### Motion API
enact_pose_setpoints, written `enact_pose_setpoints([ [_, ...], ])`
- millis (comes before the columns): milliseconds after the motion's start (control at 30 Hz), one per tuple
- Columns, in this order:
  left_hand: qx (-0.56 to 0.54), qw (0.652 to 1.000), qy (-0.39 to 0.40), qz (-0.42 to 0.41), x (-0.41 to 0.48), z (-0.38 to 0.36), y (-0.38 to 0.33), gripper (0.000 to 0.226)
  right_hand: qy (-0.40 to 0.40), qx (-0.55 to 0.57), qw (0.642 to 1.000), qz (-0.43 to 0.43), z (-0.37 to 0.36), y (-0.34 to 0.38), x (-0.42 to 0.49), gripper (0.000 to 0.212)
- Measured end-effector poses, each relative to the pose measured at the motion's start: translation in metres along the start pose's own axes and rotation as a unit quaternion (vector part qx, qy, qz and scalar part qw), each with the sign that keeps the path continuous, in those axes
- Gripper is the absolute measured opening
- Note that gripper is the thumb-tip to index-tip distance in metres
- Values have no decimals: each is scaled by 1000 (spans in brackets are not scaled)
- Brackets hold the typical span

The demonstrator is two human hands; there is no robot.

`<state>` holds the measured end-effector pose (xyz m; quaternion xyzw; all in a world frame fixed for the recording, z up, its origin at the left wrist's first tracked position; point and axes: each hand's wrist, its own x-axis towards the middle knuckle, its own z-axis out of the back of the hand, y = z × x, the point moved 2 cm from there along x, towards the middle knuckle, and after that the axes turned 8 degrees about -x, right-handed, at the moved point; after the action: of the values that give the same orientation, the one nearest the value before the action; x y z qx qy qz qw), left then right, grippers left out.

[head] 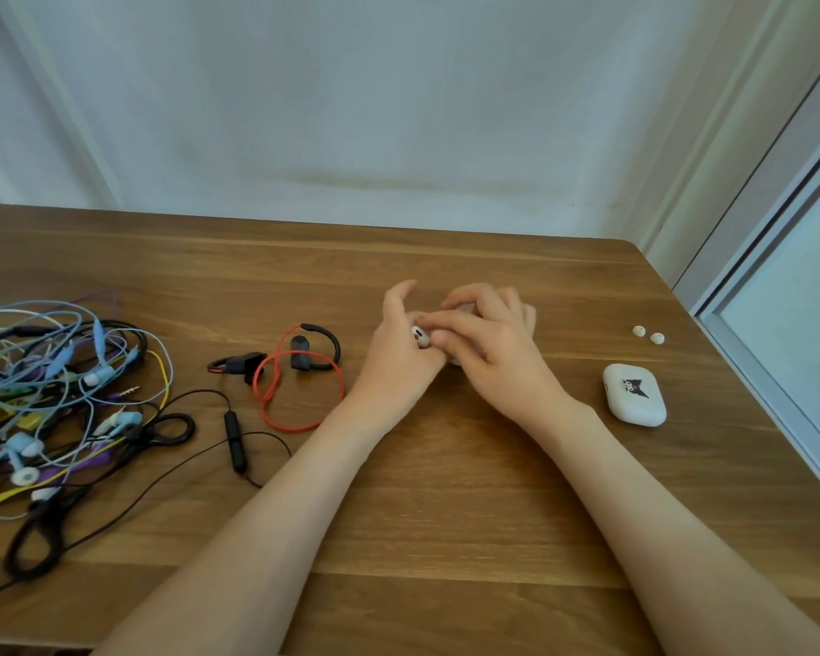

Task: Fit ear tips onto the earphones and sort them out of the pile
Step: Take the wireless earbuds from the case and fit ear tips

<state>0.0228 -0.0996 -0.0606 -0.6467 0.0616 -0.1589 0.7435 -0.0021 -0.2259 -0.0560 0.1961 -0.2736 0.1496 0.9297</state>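
Wood table (pixel 446 513): tangled pile of wired earphones (pixel 58 395) far left, red-black neckband pair (pixel 299 371) between it & my hands. White case (pixel 635 395) on the right. L hand (pixel 398 362) holds a small white earbud (pixel 420 337) mid-table. R hand (pixel 493 343) pinches its end w/ thumb & index; can't tell if a tip's under them. Bud's prob. light, hard, slick, so grip the body. Two ear tips (pixel 647 334) beyond the case: soft, take by the rim.

Left hand (pixel 397 359) against right hand (pixel 491 345)
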Motion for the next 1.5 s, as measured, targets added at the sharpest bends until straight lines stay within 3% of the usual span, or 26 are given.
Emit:
enact_pose_setpoints([
  [167,49,997,8,-61,0,-6,4,96,36,88,993,-74,-4,1,1,18],
  [333,80,992,16,-96,1,-6,6,101,54,164,976,-134,-3,2,1,11],
  [400,71,996,10,-62,3,-5,5,94,40,211,960,-177,1,3,1,16],
  [567,132,991,9,14,8,-2,6,49,-30,311,911,-271,8,-1,1,21],
  [767,83,996,4,19,5,-3,5,36,-91,330,904,-256,11,-1,1,18],
  [933,28,1000,-9,-11,1,0,2,24,-100,193,968,-129,10,-3,2,20],
  [1100,-13,999,-24,-24,2,0,1,24,-117,123,983,-71,9,-5,0,17],
  [1500,-62,997,-33,-32,1,0,1,27,-102,87,988,-77,3,-9,-1,21],
])
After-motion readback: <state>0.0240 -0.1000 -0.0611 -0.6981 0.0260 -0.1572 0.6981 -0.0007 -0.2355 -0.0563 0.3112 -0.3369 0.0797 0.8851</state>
